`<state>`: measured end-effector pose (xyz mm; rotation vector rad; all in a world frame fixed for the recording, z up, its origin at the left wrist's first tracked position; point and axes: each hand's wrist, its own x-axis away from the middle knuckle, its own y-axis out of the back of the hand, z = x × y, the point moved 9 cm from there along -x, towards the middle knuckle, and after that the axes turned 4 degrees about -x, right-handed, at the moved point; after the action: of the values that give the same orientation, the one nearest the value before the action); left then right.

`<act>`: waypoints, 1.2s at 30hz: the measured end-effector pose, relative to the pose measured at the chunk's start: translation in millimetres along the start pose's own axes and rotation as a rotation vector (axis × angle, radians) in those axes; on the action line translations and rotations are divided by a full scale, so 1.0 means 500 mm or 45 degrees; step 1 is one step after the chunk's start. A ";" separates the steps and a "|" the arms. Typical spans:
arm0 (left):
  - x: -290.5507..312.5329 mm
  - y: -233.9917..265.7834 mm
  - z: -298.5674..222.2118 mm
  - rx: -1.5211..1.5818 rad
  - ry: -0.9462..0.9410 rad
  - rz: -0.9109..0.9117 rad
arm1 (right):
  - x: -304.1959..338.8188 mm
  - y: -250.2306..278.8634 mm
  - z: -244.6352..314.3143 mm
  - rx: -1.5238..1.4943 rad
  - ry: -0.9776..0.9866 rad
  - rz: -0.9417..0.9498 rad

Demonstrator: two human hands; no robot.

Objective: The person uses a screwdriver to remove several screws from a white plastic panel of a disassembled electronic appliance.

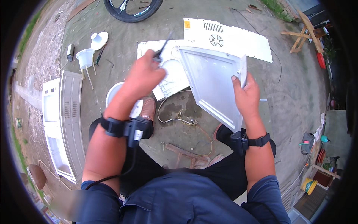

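My left hand (pixel 145 76) is closed round the dark handle of a screwdriver (pixel 166 43), its thin shaft pointing up and away; motion smears it slightly. In my right hand (pixel 247 93) is the right edge of a pale metal panel (pixel 212 80) with a raised rim, thumb on the inner face and fingers behind. The panel is held tilted between my knees and the ground, apart from the screwdriver. Beneath and behind it lie a white moulded panel (pixel 169 76) with round recesses and a long white panel (pixel 246 43) with vent slots and a round grille.
A white tub (pixel 113 91) stands by my left foot. Loose wires (pixel 182 117) and a wooden piece (pixel 179 150) lie between my feet. White casing parts (pixel 71 112) stand at left, near a translucent cup-shaped part (pixel 85 56). A wheel (pixel 132 11) is at the far edge.
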<state>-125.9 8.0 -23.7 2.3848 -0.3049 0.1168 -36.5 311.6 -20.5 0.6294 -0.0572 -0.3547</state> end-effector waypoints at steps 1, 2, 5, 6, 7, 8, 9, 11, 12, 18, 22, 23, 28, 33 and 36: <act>0.001 0.033 0.032 -0.270 -0.124 -0.120 | -0.005 0.012 -0.008 -0.022 -0.021 -0.022; 0.009 0.055 0.056 -0.489 -0.065 -0.069 | -0.008 0.020 -0.019 -0.044 -0.029 -0.041; 0.026 0.102 0.153 -0.870 0.074 0.017 | -0.011 0.049 -0.030 -0.179 -0.057 -0.116; 0.029 0.115 0.172 -0.897 0.100 -0.018 | -0.014 0.052 -0.036 -0.233 -0.034 -0.127; 0.030 0.125 0.179 -0.921 0.125 -0.054 | -0.018 0.055 -0.042 -0.283 -0.009 -0.139; 0.030 0.131 0.183 -0.944 0.150 -0.092 | -0.020 0.060 -0.043 -0.334 0.017 -0.150; 0.027 0.125 0.193 -0.603 0.212 -0.077 | -0.017 0.067 -0.042 -0.252 0.029 -0.153; 0.031 0.113 0.177 0.066 0.339 -0.064 | -0.004 0.067 0.003 -0.110 0.060 -0.138; 0.028 0.083 0.171 0.504 0.328 0.016 | 0.012 0.058 0.025 -0.025 0.086 -0.093; 0.070 -0.083 0.041 1.533 0.554 0.267 | 0.111 -0.012 0.166 0.012 0.983 0.107; 0.064 -0.115 0.036 1.736 0.435 0.492 | 0.137 -0.030 0.194 0.083 1.063 0.128; 0.062 -0.116 0.035 1.766 0.520 0.403 | 0.140 -0.032 0.194 0.092 1.073 0.133; 0.063 -0.112 0.043 1.758 0.557 0.334 | 0.172 -0.058 0.208 0.182 1.258 0.204; 0.045 -0.104 0.069 1.655 0.371 0.469 | 0.177 -0.055 0.212 0.203 1.279 0.187; 0.050 -0.101 0.012 1.711 0.431 0.319 | 0.178 -0.055 0.204 0.216 1.287 0.177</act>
<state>-89.0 35.2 -57.0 3.5136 -0.4372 1.1360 22.5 202.6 41.0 0.9082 0.8385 0.1328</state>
